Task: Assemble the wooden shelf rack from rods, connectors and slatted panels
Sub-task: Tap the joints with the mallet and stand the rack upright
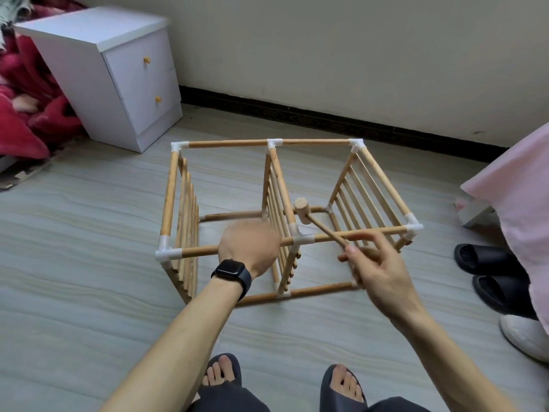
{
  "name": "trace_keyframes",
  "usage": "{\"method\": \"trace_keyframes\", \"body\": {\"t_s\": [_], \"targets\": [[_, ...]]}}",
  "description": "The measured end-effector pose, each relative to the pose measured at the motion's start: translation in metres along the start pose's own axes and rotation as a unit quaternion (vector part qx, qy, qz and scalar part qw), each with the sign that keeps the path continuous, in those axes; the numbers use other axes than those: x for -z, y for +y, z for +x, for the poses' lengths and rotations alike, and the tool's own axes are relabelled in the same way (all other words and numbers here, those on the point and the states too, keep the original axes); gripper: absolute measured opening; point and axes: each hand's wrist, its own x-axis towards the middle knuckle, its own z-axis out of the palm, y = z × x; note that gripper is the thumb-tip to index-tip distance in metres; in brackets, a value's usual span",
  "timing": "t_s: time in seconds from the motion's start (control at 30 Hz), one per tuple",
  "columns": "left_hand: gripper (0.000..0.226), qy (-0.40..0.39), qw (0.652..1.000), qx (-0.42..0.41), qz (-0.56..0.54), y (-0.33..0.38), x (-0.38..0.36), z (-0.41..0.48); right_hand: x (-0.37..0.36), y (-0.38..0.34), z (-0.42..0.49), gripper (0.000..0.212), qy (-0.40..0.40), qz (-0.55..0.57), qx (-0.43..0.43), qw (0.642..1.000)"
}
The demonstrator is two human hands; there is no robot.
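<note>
The wooden shelf rack point(225, 143) lies on its side on the floor, built of rods, white connectors and three slatted panels standing upright. My left hand point(249, 246) grips the near top rod point(198, 251) just left of the middle white connector point(303, 239). My right hand point(375, 270) holds the handle of a small wooden mallet point(303, 210). The mallet head hangs just above and behind that middle connector, beside the middle slatted panel point(277, 200).
A white two-drawer cabinet point(118, 75) stands at the back left beside a red blanket point(26, 114). Black slippers point(487, 263), a white shoe point(525, 334) and pink cloth point(517, 185) lie to the right. My feet in dark slippers point(341, 388) stand in front of the rack.
</note>
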Motion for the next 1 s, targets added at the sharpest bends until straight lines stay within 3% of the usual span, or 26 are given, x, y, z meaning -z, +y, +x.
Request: {"method": "trace_keyframes", "body": {"t_s": [0.17,0.37,0.57,0.7,0.83,1.0], "targets": [[0.049,-0.014,1.0,-0.016,-0.007,-0.005,0.001,0.004,0.006,-0.035,0.033,0.017,0.13,0.1,0.117,0.979],[0.054,-0.006,1.0,-0.019,-0.008,-0.006,-0.004,0.006,-0.029,-0.064,0.088,0.059,0.185,0.049,0.242,0.951],[0.066,0.027,0.999,-0.014,-0.012,-0.004,-0.007,0.005,-0.064,-0.074,0.117,0.025,0.159,0.192,0.202,0.947],[0.062,0.031,0.999,-0.009,-0.011,-0.003,-0.008,0.005,-0.081,-0.071,0.12,0.034,0.135,0.254,0.163,0.944],[0.063,0.054,0.999,-0.002,-0.009,0.0,-0.008,0.002,-0.092,-0.071,0.113,0.043,0.109,0.232,0.154,0.954],[0.059,0.078,0.997,-0.013,-0.014,0.001,-0.009,-0.001,-0.081,-0.09,0.114,0.049,0.049,0.305,0.237,0.921]]}}
